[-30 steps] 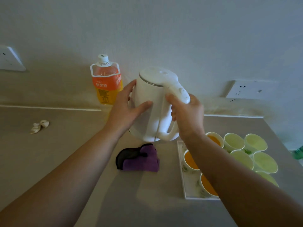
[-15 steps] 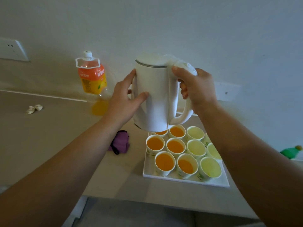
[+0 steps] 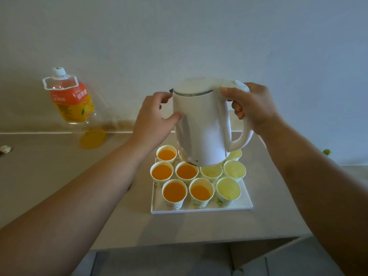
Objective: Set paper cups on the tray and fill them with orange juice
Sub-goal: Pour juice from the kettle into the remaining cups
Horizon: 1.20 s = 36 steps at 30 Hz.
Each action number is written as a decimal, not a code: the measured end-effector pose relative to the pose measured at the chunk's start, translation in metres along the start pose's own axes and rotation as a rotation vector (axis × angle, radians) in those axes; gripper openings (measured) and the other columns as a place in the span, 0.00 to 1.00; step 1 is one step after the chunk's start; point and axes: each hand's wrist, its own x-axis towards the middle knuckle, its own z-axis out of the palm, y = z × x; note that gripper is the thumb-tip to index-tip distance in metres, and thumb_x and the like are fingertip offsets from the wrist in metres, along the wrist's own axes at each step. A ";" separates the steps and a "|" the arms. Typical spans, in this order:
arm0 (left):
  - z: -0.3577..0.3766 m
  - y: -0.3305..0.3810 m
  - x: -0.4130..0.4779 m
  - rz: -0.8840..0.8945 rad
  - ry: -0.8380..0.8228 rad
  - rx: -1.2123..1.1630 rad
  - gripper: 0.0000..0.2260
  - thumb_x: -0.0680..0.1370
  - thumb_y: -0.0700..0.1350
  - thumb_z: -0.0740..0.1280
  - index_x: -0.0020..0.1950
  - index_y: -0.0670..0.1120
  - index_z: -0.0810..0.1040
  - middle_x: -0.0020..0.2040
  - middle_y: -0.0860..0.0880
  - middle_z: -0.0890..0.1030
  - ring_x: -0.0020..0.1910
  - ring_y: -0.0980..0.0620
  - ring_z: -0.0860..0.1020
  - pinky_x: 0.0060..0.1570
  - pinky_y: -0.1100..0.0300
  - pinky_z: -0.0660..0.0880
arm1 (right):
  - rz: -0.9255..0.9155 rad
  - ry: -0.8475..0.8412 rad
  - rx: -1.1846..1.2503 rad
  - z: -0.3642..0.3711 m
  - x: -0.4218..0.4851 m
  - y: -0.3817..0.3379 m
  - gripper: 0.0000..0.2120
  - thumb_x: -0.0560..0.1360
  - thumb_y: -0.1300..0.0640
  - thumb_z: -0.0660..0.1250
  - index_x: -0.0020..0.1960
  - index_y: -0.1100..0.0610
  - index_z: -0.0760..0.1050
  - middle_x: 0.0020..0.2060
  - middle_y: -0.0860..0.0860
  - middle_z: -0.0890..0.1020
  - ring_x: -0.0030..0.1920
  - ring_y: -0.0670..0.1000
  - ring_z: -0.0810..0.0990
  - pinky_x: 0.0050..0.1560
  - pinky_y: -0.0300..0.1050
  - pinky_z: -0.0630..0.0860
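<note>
Counter (image 3: 49,176) in beige runs under a pale wall (image 3: 199,36), with its front edge near the bottom of the view. At far left a scrap (image 3: 5,149) lies on it. A juice pouch (image 3: 69,96) with a white cap leans by the wall, part full. Right of centre a white tray (image 3: 246,202) sits on the counter, packed with cups (image 3: 174,193) that touch or nearly touch; five at the left hold orange juice, and those at the right look pale inside. Above the back cups a white kettle (image 3: 201,126) hangs in the air, lid shut. The left hand (image 3: 153,120) is cupped half open against the kettle's left side, thumb on the body and fingers behind it. The right hand (image 3: 253,106) is wrapped tight round the handle, thumb on top.
</note>
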 end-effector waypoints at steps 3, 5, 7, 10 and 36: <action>0.017 0.017 0.012 0.171 -0.032 0.079 0.22 0.76 0.48 0.70 0.69 0.48 0.71 0.63 0.52 0.70 0.66 0.50 0.68 0.66 0.54 0.67 | -0.001 -0.038 -0.019 -0.026 0.007 0.007 0.10 0.70 0.54 0.72 0.36 0.58 0.74 0.20 0.45 0.69 0.22 0.46 0.66 0.25 0.37 0.65; 0.028 0.029 0.021 0.228 -0.089 0.138 0.21 0.77 0.48 0.69 0.69 0.49 0.72 0.66 0.48 0.71 0.67 0.50 0.68 0.67 0.60 0.63 | -0.009 -0.076 -0.026 -0.044 0.014 0.013 0.10 0.70 0.54 0.72 0.36 0.58 0.74 0.21 0.45 0.69 0.22 0.46 0.66 0.26 0.37 0.65; 0.040 0.045 0.029 0.209 -0.161 0.159 0.20 0.77 0.48 0.68 0.69 0.51 0.73 0.65 0.48 0.71 0.66 0.53 0.68 0.62 0.69 0.62 | -0.018 -0.129 -0.041 -0.064 0.023 0.017 0.11 0.68 0.53 0.73 0.35 0.58 0.74 0.21 0.46 0.69 0.23 0.46 0.66 0.26 0.38 0.65; 0.059 0.064 0.035 0.154 -0.245 0.172 0.18 0.77 0.48 0.68 0.67 0.54 0.74 0.64 0.49 0.71 0.63 0.54 0.70 0.61 0.66 0.65 | -0.030 -0.198 -0.063 -0.090 0.037 0.023 0.13 0.64 0.50 0.72 0.35 0.59 0.74 0.23 0.48 0.70 0.24 0.47 0.66 0.26 0.38 0.64; 0.137 0.107 0.042 -0.011 -0.509 0.163 0.25 0.74 0.49 0.72 0.70 0.57 0.71 0.65 0.53 0.73 0.59 0.55 0.75 0.43 0.78 0.69 | 0.004 -0.431 -0.219 -0.175 0.073 0.058 0.11 0.68 0.55 0.74 0.35 0.60 0.74 0.22 0.49 0.70 0.25 0.48 0.66 0.25 0.36 0.64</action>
